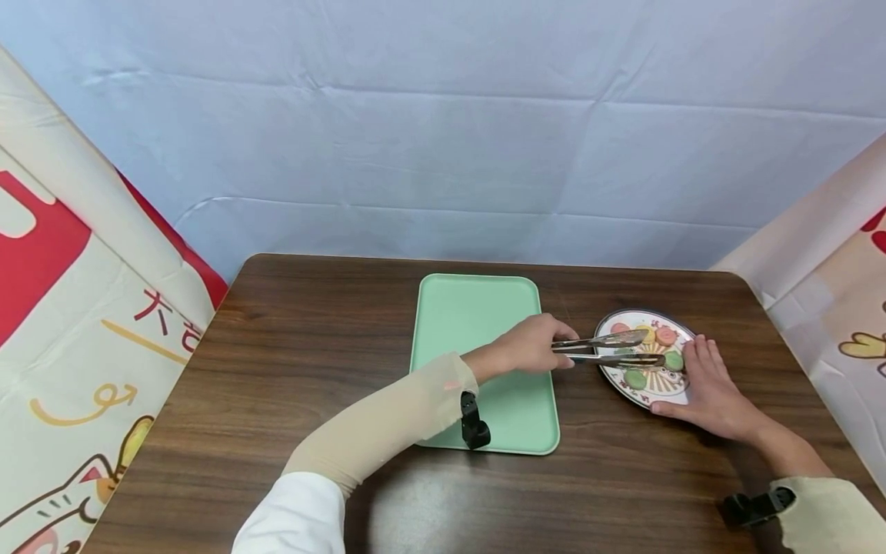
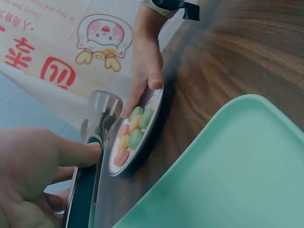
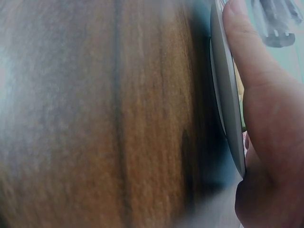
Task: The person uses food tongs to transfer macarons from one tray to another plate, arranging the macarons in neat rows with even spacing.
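Observation:
My left hand (image 1: pixel 529 344) grips a pair of metal tongs (image 1: pixel 612 359) by the handle, with dark green on the handle in the left wrist view. The two slotted ends stand apart over a round patterned plate (image 1: pixel 614 393). Several small macarons lie on it, among them a pink macaron (image 1: pixel 666 335) and a green macaron (image 1: pixel 634 379). My right hand (image 1: pixel 713 392) rests on the plate's right edge with fingers straight and thumb spread. In the right wrist view the thumb lies along the rim, and most of the plate's top is hidden.
A light green rectangular tray (image 1: pixel 477 304) lies left of the plate, under my left forearm. Both stand on a dark wooden table (image 1: pixel 311 346). A pale blue cloth (image 1: pixel 443 154) hangs behind the table, and printed cloths hang at both sides.

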Demonstrator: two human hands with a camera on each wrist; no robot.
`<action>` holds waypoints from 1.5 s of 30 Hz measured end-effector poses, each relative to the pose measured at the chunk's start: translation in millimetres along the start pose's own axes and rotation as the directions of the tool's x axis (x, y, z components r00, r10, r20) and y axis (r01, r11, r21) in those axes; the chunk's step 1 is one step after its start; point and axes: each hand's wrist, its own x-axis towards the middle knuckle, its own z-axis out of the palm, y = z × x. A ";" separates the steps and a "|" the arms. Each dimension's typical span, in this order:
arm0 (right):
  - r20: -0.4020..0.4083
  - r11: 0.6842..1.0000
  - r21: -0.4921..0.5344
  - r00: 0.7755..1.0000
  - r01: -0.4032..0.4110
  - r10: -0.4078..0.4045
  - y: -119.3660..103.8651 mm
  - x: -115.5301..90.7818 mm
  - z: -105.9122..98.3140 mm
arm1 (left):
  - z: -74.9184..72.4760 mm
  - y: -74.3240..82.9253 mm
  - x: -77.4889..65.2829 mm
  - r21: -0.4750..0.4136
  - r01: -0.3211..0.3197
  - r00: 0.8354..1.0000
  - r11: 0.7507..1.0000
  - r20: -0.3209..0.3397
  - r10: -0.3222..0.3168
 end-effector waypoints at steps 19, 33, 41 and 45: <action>0.022 1.000 -0.002 1.000 -0.021 0.021 0.3 2.5 -0.8 | -21.6 -0.8 -16.7 0.005 0.034 0.997 0.999 -0.068 -0.034; 0.033 0.999 0.003 0.999 -0.033 0.033 -1.8 0.7 -1.0 | -30.3 -8.5 -25.8 0.018 0.036 0.997 0.999 -0.072 -0.035; 0.022 1.000 0.003 1.000 -0.022 0.022 -1.0 1.0 -1.1 | -35.2 -20.7 -35.4 0.021 0.034 0.996 0.999 -0.088 -0.032; 0.014 1.000 -0.003 1.000 -0.014 0.014 -0.9 1.0 -0.9 | -37.1 -26.9 -39.8 0.003 0.036 0.994 0.999 -0.104 -0.036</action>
